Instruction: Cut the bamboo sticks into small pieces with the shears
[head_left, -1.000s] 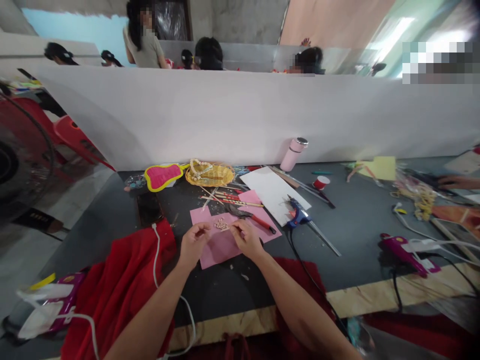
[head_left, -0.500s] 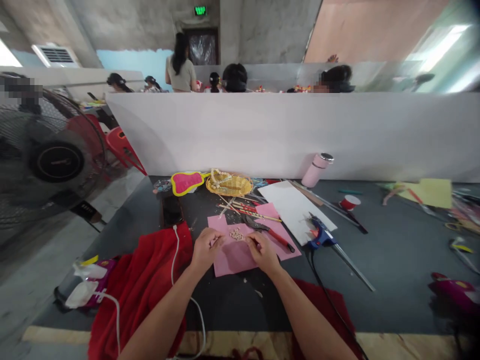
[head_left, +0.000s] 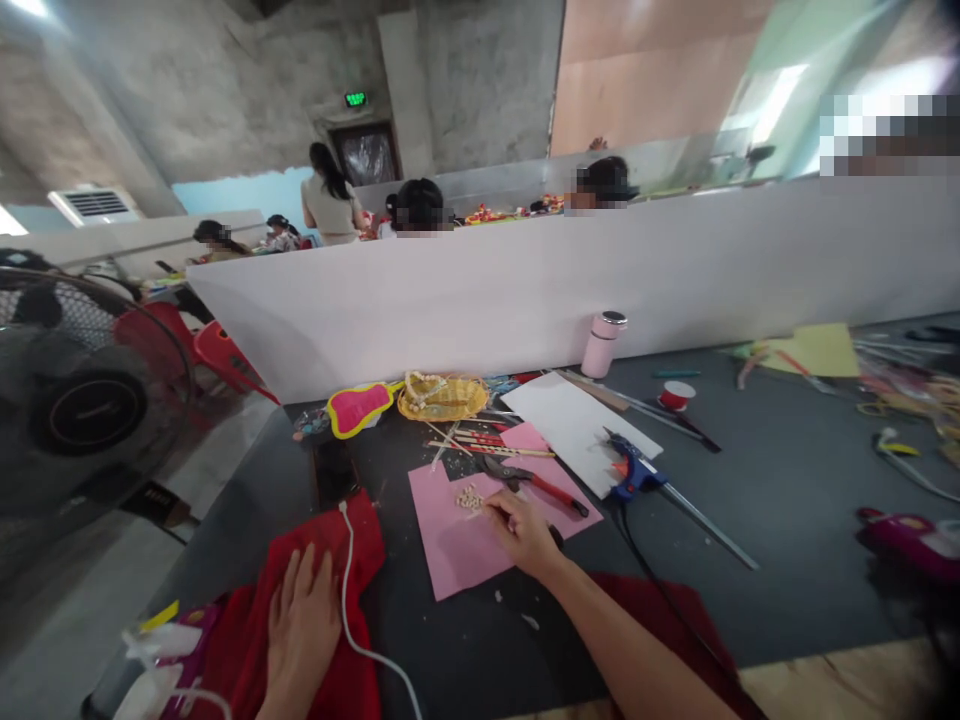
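My left hand (head_left: 302, 615) lies flat on the red cloth (head_left: 364, 530), fingers apart and nothing held. Over the pink paper (head_left: 450, 560), my right hand (head_left: 517, 530) has its fingers pressed together at the right edge of a small pile of pale pieces (head_left: 469, 498); whatever is between the fingertips is too small to name. Red-handled pliers (head_left: 551, 488) rest on the paper just behind my right hand. Red and pale sticks (head_left: 502, 448) lie beyond the paper, below a woven basket (head_left: 442, 398).
A blue glue gun (head_left: 636, 472) with a black cord lies right of a white sheet (head_left: 577, 420). A phone (head_left: 335, 475) with a white cable is at left. A pink bottle (head_left: 601, 345) stands by the white partition (head_left: 450, 300). A fan (head_left: 90, 410) stands left; people sit beyond.
My left hand has moved from the pink paper down and left onto the red cloth, its fingers now spread. My right hand remains by the pile. The camera view has tilted.
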